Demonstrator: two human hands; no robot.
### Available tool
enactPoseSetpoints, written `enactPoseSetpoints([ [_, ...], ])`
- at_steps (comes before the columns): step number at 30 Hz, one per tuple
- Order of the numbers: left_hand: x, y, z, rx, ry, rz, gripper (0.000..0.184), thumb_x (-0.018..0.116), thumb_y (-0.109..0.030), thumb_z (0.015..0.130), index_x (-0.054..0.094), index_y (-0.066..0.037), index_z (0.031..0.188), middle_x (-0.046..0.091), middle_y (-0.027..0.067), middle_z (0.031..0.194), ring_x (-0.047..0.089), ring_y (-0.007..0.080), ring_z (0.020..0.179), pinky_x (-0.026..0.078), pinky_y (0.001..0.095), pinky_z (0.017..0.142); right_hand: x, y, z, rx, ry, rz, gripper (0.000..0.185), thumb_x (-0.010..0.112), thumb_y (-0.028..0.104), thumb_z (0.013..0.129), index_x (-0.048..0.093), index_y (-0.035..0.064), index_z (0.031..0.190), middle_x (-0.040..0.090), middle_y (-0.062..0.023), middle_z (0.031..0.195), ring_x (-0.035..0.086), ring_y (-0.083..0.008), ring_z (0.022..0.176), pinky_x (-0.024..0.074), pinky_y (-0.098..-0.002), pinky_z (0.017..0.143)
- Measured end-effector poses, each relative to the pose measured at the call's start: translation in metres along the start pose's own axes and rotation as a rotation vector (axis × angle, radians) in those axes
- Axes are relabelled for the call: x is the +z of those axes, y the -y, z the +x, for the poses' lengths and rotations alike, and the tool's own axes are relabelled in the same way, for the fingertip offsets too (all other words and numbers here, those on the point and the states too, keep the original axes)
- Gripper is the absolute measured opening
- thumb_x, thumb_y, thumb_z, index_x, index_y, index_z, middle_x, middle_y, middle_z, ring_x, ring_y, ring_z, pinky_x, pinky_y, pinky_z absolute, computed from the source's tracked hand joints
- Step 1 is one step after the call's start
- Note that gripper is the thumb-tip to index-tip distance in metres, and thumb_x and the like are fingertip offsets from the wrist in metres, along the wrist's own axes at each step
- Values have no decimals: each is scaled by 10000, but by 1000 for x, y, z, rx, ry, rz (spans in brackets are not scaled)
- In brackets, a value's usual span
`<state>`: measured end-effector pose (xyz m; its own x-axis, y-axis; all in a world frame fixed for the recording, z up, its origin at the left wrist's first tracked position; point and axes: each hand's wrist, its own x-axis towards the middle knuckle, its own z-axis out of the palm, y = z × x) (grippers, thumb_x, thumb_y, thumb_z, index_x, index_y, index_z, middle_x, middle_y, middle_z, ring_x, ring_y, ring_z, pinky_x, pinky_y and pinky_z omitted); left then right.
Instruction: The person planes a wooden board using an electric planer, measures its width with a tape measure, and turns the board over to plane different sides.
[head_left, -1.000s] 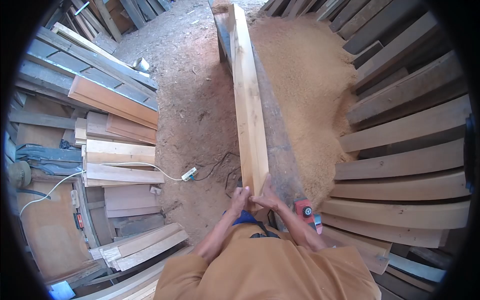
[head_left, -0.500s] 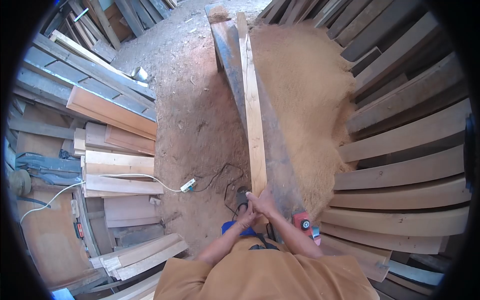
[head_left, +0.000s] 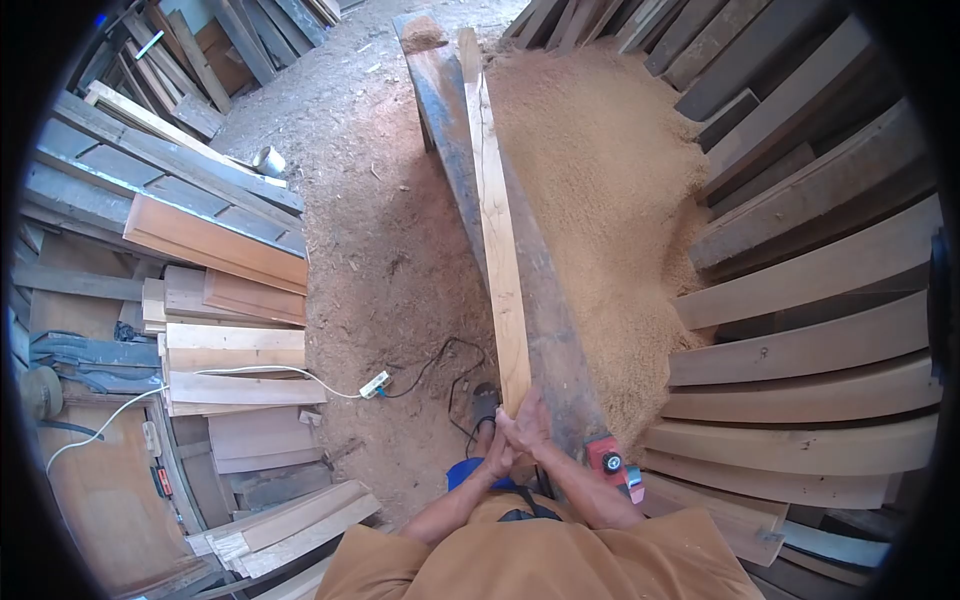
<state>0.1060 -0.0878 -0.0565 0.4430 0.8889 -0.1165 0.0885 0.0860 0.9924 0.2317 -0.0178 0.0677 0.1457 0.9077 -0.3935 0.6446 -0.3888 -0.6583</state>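
A long pale wooden plank (head_left: 497, 225) runs away from me along a narrow, dusty bench (head_left: 560, 370). At its near end, my right hand (head_left: 528, 425) grips the wood from the right side. My left hand (head_left: 498, 455) meets it just below and to the left, closed at the same end; its fingers are partly hidden. Beside my right forearm, a red power tool, apparently an electric planer (head_left: 606, 457), rests on the near end of the bench.
Sawdust (head_left: 610, 200) is heaped right of the bench. Many boards (head_left: 800, 365) line the right side, and stacked planks (head_left: 235, 345) fill the left. A white extension socket (head_left: 375, 384) and a dark cord (head_left: 440, 360) lie on the dirt floor near my foot.
The plank's near end and my hands have shifted slightly lower in view, toward my body. The view has also moved a little. Both hands stay together at the plank's end.
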Motion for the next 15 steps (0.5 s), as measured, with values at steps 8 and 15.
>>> enactPoseSetpoints([
  [8,3,-60,1,-165,-101,-48,972,704,-517,861,296,29,1554,372,231,1595,395,333,1477,327,408,1195,-12,14,-2,61,0,-39,733,793,379,783,449,-73,1245,671,-352,1088,673,-533,1030,544,-574,901],
  [15,-42,-7,-39,-276,-228,-223,1025,739,-447,939,139,1,1639,469,226,1547,545,304,1351,449,412,1112,1,-24,-9,1,143,227,704,780,274,789,518,-109,1319,687,-288,1198,688,-392,1130,547,-461,970],
])
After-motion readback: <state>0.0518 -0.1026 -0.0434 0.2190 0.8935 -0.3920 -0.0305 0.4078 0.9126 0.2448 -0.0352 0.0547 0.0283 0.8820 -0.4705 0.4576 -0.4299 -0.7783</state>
